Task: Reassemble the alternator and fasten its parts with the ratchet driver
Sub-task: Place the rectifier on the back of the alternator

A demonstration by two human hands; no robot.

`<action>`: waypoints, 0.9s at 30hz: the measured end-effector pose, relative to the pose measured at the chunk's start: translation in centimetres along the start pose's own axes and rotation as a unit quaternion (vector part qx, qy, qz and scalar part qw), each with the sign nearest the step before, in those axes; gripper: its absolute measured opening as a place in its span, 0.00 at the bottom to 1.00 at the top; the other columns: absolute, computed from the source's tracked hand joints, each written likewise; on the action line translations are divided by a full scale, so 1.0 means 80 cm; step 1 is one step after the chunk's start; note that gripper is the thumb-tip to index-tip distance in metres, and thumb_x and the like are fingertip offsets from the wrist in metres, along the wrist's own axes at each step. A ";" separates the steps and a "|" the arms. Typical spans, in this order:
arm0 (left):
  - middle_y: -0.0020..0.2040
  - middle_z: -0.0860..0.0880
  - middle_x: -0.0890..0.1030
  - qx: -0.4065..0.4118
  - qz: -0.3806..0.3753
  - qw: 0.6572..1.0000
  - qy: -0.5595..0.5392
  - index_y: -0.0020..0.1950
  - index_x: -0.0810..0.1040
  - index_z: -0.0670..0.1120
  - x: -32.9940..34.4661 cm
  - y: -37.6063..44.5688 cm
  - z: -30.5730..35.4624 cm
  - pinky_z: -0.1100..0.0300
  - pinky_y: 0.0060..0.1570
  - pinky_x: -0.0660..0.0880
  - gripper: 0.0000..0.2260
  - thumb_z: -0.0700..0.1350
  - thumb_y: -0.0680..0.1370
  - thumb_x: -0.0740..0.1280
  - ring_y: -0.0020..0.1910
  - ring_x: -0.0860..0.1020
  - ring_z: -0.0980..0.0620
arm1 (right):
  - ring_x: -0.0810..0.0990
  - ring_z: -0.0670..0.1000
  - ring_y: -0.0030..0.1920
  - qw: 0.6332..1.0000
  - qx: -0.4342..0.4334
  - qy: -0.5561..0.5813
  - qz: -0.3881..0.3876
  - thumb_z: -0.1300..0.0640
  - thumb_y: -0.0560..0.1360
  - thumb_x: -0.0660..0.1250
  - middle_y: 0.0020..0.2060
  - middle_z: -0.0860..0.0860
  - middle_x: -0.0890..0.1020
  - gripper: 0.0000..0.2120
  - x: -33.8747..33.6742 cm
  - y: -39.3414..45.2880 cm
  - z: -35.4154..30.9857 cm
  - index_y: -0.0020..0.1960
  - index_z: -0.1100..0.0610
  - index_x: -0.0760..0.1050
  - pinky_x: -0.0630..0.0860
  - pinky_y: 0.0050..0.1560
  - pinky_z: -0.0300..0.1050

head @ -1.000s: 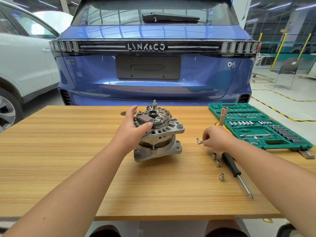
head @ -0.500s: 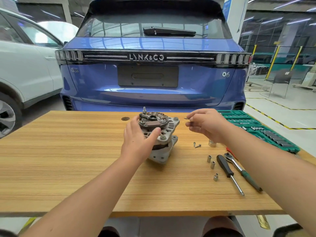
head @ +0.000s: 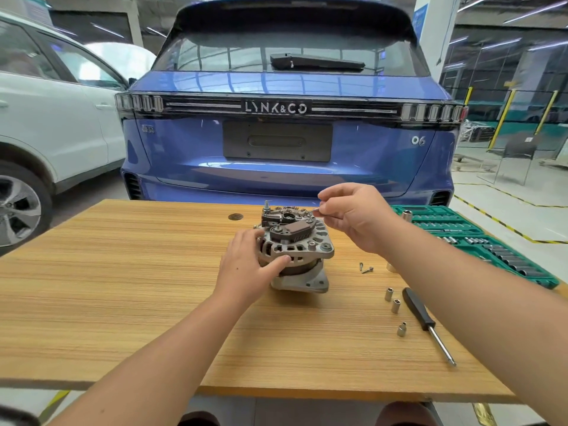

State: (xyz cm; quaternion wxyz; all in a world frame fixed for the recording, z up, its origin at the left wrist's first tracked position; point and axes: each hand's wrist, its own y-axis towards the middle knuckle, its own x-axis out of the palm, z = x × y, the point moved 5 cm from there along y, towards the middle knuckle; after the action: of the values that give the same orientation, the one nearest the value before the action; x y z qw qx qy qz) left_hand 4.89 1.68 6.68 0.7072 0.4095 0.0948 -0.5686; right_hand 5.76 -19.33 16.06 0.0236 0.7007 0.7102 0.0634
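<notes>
Two hands are at the alternator [head: 295, 244], which stands in the middle of the wooden table [head: 123, 287]. The left hand [head: 249, 265] grips its near side. The right hand [head: 353, 216] pinches a small screw [head: 316, 211] (only its tip shows) over the top. More screws [head: 365, 268] lie beside it.

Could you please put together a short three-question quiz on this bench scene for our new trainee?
1. True or false: the left hand grips the alternator.
2. What does the right hand pinch? A) small screw B) socket C) screwdriver
3. How many loose sockets lie just left of the black-handled screwdriver?

Key: 1 true; 2 A, the small screw held over the alternator's top; 3 three.
</notes>
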 end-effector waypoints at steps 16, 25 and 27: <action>0.50 0.55 0.78 0.075 0.036 0.995 0.051 0.57 0.82 0.49 -0.009 0.006 -0.001 0.61 0.50 0.63 0.25 0.64 0.69 0.76 0.55 0.71 0.52 | 0.82 0.42 0.44 0.895 -0.157 -0.416 -0.036 0.62 0.73 0.75 0.40 0.42 0.83 0.11 0.054 0.011 0.003 0.44 0.46 0.81 0.76 0.42 0.34; 0.48 0.56 0.74 0.064 0.056 0.995 0.046 0.53 0.81 0.49 0.004 -0.004 0.017 0.47 0.50 0.75 0.22 0.63 0.69 0.76 0.52 0.73 0.52 | 0.81 0.39 0.43 0.869 -0.202 -0.451 -0.031 0.63 0.75 0.73 0.39 0.39 0.82 0.10 0.051 0.008 0.003 0.44 0.48 0.81 0.75 0.42 0.28; 0.49 0.56 0.74 0.063 0.054 0.995 0.050 0.55 0.80 0.49 0.005 -0.005 0.018 0.47 0.51 0.75 0.22 0.62 0.70 0.77 0.52 0.73 0.52 | 0.81 0.40 0.43 0.863 -0.204 -0.462 -0.032 0.63 0.76 0.72 0.39 0.40 0.81 0.09 0.049 0.008 0.002 0.46 0.50 0.81 0.75 0.43 0.29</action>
State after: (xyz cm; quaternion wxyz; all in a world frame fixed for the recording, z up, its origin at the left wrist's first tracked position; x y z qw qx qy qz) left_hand 4.17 0.40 7.15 0.7041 0.4852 0.0718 -0.5134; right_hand 6.33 -15.42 16.19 0.4935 0.6060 0.6114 -0.1243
